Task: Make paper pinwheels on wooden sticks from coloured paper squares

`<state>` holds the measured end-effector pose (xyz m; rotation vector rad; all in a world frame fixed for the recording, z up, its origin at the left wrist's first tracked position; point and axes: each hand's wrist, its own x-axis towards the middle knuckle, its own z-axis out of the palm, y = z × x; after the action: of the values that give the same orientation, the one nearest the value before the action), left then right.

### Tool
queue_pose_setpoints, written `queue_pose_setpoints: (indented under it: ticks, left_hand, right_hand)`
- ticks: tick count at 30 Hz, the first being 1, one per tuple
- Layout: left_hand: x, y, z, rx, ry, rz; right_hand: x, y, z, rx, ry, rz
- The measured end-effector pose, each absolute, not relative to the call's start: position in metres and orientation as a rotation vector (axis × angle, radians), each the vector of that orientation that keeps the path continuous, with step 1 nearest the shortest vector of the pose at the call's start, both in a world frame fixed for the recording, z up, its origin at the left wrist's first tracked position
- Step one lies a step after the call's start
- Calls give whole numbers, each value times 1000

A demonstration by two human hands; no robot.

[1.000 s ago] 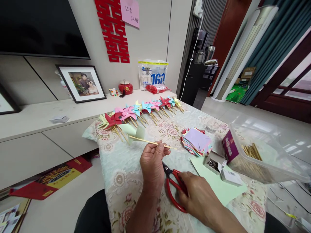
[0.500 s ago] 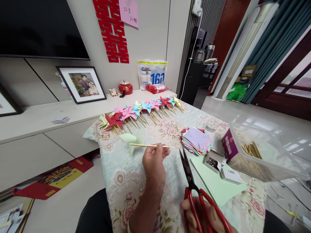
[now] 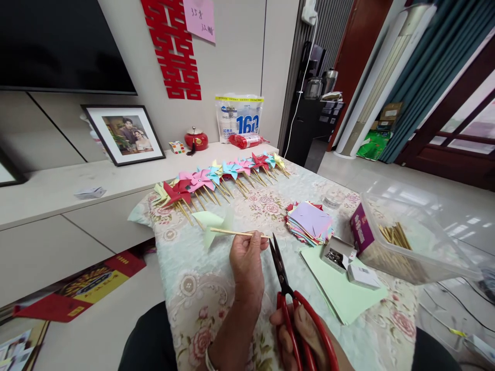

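My left hand (image 3: 247,264) pinches a thin wooden stick (image 3: 228,232) that lies level over the table. At the stick's left end is a pale green paper pinwheel (image 3: 210,226). My right hand (image 3: 299,335) is wrapped round the red handles of a pair of scissors (image 3: 286,288). The dark blades point up and away, slightly parted, with their tips beside the stick's right end; whether they touch it I cannot tell. Behind my left hand lies a row of finished paper pinwheels (image 3: 199,179) in red, pink, blue and yellow, their sticks toward me.
Right of the scissors are stacked paper squares (image 3: 311,219), green sheets (image 3: 348,299), an open small box of metal pins (image 3: 337,256) and a white box (image 3: 363,276). A clear plastic bin (image 3: 417,252) holds many sticks. A flowered cloth (image 3: 209,309) covers the table.
My right hand has brought the scissors left and slightly up, so the blade tips now meet the region of the stick's right end. My left hand still holds the stick; the view shifted slightly.
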<state>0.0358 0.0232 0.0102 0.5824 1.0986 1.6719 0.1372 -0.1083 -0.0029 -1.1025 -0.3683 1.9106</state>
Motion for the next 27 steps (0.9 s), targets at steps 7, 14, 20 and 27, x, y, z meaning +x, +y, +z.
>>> queue_pose_setpoints:
  ticks: [7, 14, 20, 27]
  left_hand:
    - [37, 27, -1, 596, 1168, 1673]
    - [39, 33, -15, 662, 1276, 1627]
    - [39, 34, -24, 703, 1340, 1594]
    - [38, 38, -31, 717, 1378, 1563]
  right_hand:
    - [131, -98, 2, -1111, -440, 1935]
    - [125, -97, -5, -1153, -547, 1892]
    - [122, -93, -6, -1140, -609, 1863]
    - [118, -88, -5, -1100, -519, 1882]
